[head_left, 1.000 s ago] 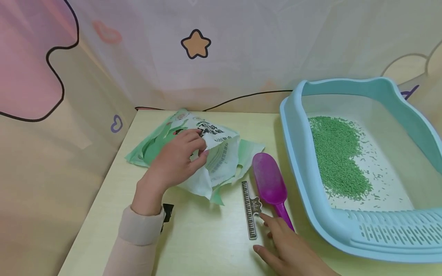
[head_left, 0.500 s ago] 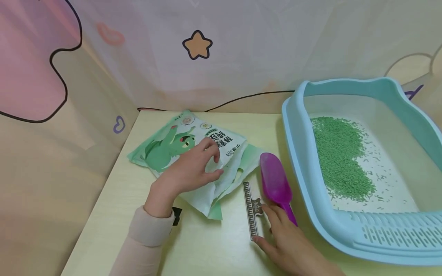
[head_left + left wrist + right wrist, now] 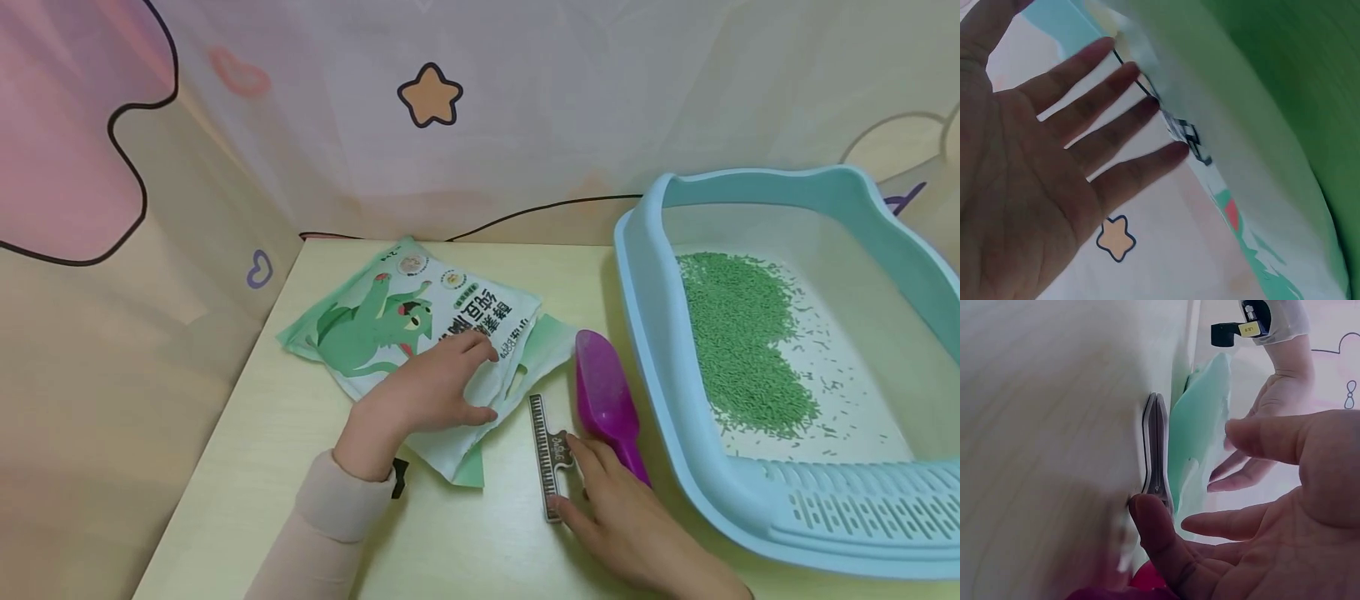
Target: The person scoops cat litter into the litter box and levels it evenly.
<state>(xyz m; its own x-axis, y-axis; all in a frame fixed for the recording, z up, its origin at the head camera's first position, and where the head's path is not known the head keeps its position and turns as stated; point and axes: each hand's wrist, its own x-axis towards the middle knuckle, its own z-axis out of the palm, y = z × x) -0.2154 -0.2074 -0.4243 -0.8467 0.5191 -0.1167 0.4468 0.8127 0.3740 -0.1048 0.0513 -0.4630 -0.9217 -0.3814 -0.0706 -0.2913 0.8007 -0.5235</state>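
Observation:
My left hand (image 3: 442, 387) rests over the open end of a white and green cat litter bag (image 3: 390, 308), which lies on the table with its cat picture up. In the left wrist view its fingers (image 3: 1091, 115) are spread and fairly straight, fingertips right at the bag's surface. A long bag clip (image 3: 546, 458) with a patterned front lies on the table to the right of the bag. My right hand (image 3: 622, 508) is at the clip, index fingertip by its tab and thumb by its near end, without gripping it. A purple scoop (image 3: 603, 392) lies beside it, its handle partly behind the right hand.
A light blue litter box (image 3: 675, 350) stands at the right, with green pellets (image 3: 738, 350) heaped along its left side. A small black object (image 3: 400, 479) shows by the left wrist. A printed curtain (image 3: 525, 117) hangs behind the table (image 3: 465, 542).
My left hand has moved right and nearer, and the raised mouth of the bag has come down flatter. My right hand has drawn close to the clip. The scoop has shifted slightly right.

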